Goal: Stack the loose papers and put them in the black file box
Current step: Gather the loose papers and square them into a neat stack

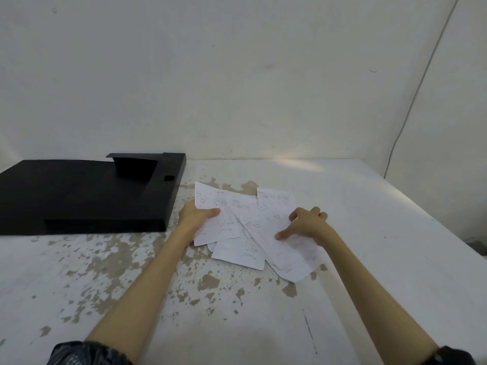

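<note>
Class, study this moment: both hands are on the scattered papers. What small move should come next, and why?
Probably draw the left hand and right hand together, sliding the papers into one pile: the sheets lie fanned at different angles on the table, not yet stacked for the black file box.

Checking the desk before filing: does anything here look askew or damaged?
The loose papers lie fanned at mismatched angles, not squared, beside the black file box. The white table has paint flaked off in brown patches.
</note>
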